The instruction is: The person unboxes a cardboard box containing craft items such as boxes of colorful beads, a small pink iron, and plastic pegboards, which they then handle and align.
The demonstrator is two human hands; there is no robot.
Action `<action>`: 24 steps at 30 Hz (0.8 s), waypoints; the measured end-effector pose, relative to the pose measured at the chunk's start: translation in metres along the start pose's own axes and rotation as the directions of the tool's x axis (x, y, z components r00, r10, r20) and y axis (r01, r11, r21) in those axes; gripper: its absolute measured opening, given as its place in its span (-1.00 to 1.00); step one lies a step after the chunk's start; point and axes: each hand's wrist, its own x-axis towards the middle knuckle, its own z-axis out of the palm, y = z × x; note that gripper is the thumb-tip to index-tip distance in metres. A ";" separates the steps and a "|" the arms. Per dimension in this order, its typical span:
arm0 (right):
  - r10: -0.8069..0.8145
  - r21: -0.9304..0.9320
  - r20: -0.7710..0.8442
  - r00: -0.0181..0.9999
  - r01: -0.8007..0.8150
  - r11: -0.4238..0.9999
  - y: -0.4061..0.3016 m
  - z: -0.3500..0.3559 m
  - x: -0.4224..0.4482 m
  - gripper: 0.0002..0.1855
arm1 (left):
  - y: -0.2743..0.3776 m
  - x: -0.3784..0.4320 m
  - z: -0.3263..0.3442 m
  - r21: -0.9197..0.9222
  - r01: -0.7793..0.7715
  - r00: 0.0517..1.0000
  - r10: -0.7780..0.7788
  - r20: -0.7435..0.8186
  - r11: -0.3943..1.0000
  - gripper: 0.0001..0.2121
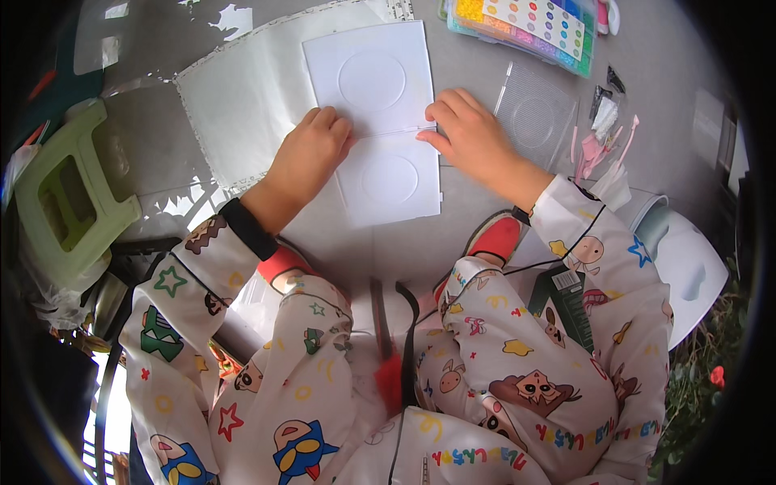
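Observation:
A white plastic panel pair (388, 91), joined along a middle seam like an opened case, lies before me with a round outline in each half. My left hand (318, 142) is at its left edge by the seam, fingers curled over the plastic. On the opposite edge, my right hand (467, 130) holds the seam's end between thumb and fingers. Just right of that hand is a clear ribbed plastic sheet (533, 118) with a circle in it. Under the panels' left side spreads a pale mat (248, 109) with a patterned border.
A compartment box of coloured beads (521, 27) stands at the far right. Small pink tools (597, 151) and little plastic packets (606, 112) lie below it. A green plastic stool (73, 188) is at left. A white tub (685, 260) and a dark green box (564, 303) are near my right arm.

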 end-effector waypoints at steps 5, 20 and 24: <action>-0.064 0.025 0.130 0.989 0.062 0.998 0.012 -0.010 -0.001 -0.82 | -0.003 0.000 0.004 -0.052 -0.002 1.000 0.002 0.002 0.999 -0.90; -0.289 -0.377 0.126 0.949 0.316 0.871 0.007 0.004 0.002 -0.90 | -0.008 -0.009 -0.017 0.001 -0.007 0.996 0.007 0.089 1.000 -0.89; -0.316 -0.389 0.137 0.939 0.345 0.854 0.006 0.001 0.005 -0.90 | -0.010 -0.010 -0.014 0.148 -0.104 0.986 0.083 0.147 0.984 -0.86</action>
